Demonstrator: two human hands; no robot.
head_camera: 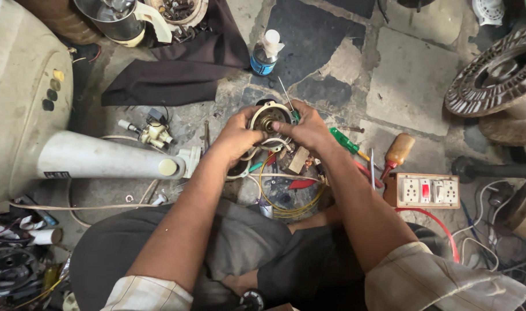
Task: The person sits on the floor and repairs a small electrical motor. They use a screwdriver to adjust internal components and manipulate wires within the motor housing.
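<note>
Screws and small metal parts are lying in a round tray point(176, 8) at the top edge, beside a steel-lined jug point(116, 20) with a cream handle. Near them a plastic bottle point(266, 53) with blue liquid is standing upright on the stone floor point(407, 80). Both hands are gripping a small round motor point(269, 120), holding it just above the floor in front of the person's crossed legs. The left hand point(237, 135) is wrapping around its left side, fingers curled; the right hand point(306, 128) is closing over its right side, forefinger pressing on the centre hub. Forearms are converging, elbows out.
</note>
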